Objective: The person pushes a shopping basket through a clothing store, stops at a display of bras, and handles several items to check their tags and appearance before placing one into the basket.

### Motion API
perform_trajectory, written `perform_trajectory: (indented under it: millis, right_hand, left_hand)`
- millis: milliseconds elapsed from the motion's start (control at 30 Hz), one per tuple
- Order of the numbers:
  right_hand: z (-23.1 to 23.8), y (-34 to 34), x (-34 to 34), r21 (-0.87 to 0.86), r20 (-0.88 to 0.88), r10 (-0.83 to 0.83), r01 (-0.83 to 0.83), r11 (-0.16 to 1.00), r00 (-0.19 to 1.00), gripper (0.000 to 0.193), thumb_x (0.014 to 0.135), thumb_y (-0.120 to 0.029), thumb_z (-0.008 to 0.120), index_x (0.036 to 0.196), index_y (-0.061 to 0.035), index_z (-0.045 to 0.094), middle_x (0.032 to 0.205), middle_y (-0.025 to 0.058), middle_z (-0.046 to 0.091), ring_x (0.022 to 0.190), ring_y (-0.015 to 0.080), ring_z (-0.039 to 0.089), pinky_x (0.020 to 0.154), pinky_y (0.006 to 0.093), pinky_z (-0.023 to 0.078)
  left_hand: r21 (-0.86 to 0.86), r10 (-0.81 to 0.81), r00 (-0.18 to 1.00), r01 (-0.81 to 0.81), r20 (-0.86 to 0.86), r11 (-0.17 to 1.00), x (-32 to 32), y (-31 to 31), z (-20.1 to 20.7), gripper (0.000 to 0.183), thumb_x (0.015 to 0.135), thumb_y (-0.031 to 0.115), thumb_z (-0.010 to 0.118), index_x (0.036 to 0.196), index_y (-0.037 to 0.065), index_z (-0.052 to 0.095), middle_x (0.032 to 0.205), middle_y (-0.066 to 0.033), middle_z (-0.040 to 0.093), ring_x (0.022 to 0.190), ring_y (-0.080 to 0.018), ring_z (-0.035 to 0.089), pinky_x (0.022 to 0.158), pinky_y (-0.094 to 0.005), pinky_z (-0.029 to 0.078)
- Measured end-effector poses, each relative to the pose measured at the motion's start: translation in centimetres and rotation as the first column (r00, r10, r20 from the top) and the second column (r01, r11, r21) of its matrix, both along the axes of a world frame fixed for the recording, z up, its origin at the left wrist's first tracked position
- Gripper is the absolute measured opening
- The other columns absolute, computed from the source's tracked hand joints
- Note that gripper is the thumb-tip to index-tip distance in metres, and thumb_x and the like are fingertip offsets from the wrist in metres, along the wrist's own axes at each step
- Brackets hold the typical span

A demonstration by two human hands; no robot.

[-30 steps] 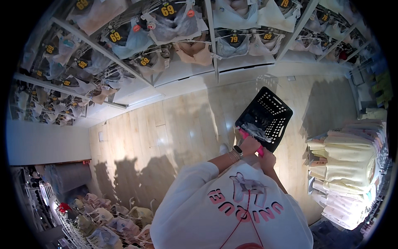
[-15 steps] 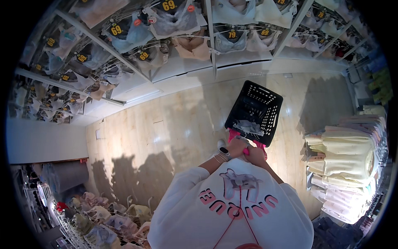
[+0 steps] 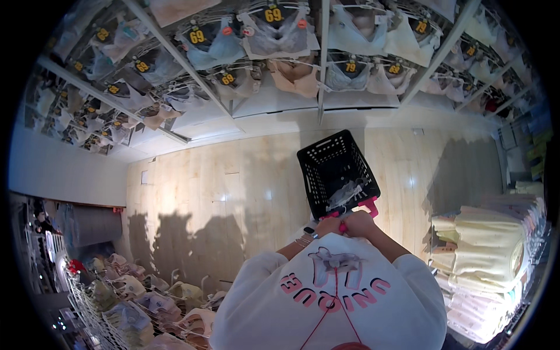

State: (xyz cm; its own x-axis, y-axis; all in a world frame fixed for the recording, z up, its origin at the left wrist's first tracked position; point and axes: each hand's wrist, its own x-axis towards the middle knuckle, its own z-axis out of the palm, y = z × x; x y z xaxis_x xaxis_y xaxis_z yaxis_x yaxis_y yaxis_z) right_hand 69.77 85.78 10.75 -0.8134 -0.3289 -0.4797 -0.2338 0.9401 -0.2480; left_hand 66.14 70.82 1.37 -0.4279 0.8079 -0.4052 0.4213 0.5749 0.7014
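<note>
left hand [image 3: 328, 228] and right hand [image 3: 358, 223], fingers curled around pink basket handle [image 3: 370, 203], grey garment [image 3: 348, 194] in black perforated basket [image 3: 328, 169]

Counts two hands, one left hand [image 3: 328, 228] and one right hand [image 3: 357, 222]. Adds one pink handle [image 3: 368, 205], one black basket [image 3: 310, 178] and, in it, one visible pale grey garment [image 3: 348, 194]. Tallies one dark watch [image 3: 310, 231], at least two thin bracelets [image 3: 303, 240] and one white sweatshirt [image 3: 280, 315]. Finds, in two middle bays of the far rack [image 3: 324, 35], four front bras [image 3: 280, 42] above and four below, excluding those cut off at the top; likewise six dark signs [image 3: 273, 14], three per bay, and two round orange stickers [image 3: 227, 30]. Shows, near left, one red object [image 3: 76, 266]; right, one row of hanging shirts [image 3: 487, 251], too overlapped for counting.
</note>
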Motion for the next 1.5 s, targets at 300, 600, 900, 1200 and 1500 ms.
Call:
perform_trajectory:
  millis: [300,600,900,1200,1500]
  right_hand:
    - [0.1,-0.2,-3.1,-0.061,-0.024,0.14,-0.142,0.988,0.99,0.023,0.065,-0.032,0.062,0.075,-0.0113,0.064,0.072,0.0107,0.064,0.069,0.0275,0.064,0.062,0.042,0.049]
    - [-1.4,1.7,-7.2,-0.062,-0.128,0.426,-0.436,0.898,0.896,0.023,0.067,-0.034,0.057,0.076,-0.013,0.064,0.067,0.0092,0.063,0.065,0.0275,0.063,0.054,0.0411,0.05]
    - [-2.5,7.8,-9.9,-0.062,-0.038,0.482,-0.483,0.873,0.876,0.029,0.069,-0.037,0.06,0.082,-0.0118,0.064,0.074,0.0109,0.064,0.072,0.0299,0.064,0.062,0.0436,0.051]
    - [-2.6,10.3,-12.4,-0.154,-0.054,0.559,-0.56,0.814,0.827,0.029,0.072,-0.036,0.057,0.086,-0.0114,0.063,0.067,0.0111,0.063,0.063,0.0291,0.064,0.054,0.0426,0.05]
    - [-2.2,10.1,-16.1,-0.202,-0.106,0.614,-0.621,0.757,0.782,0.033,0.072,-0.039,0.059,0.082,-0.0078,0.06,0.066,0.0123,0.062,0.061,0.0291,0.063,0.052,0.043,0.047]
  left_hand:
    - [-0.003,0.165,0.984,-0.165,0.071,0.986,-0.9,-0.5,0.3,0.041,0.071,0.039,0.063,0.092,0.005,0.061,0.082,-0.0222,0.063,0.078,-0.0383,0.061,0.068,-0.0469,0.048]
    - [0.022,0.336,0.94,-0.338,0.056,0.941,-1.8,0.6,0.8,0.042,0.07,0.04,0.063,0.094,0.005,0.06,0.083,-0.0223,0.062,0.079,-0.0382,0.061,0.069,-0.0466,0.048]
    - [0.042,0.476,0.877,-0.479,0.06,0.877,-2.8,3.9,1.3,0.044,0.07,0.04,0.063,0.096,0.005,0.06,0.084,-0.0224,0.062,0.08,-0.0381,0.061,0.069,-0.0464,0.048]
    - [0.039,0.566,0.823,-0.568,0.052,0.822,-4.9,8.1,1.7,0.046,0.069,0.041,0.064,0.098,0.005,0.059,0.085,-0.0225,0.062,0.08,-0.0381,0.061,0.07,-0.0461,0.048]
    - [0.028,0.649,0.754,-0.654,0.101,0.756,-7.0,8.9,4.9,0.048,0.067,0.045,0.067,0.086,0.001,0.064,0.08,-0.0224,0.063,0.074,-0.0362,0.062,0.067,-0.0438,0.049]
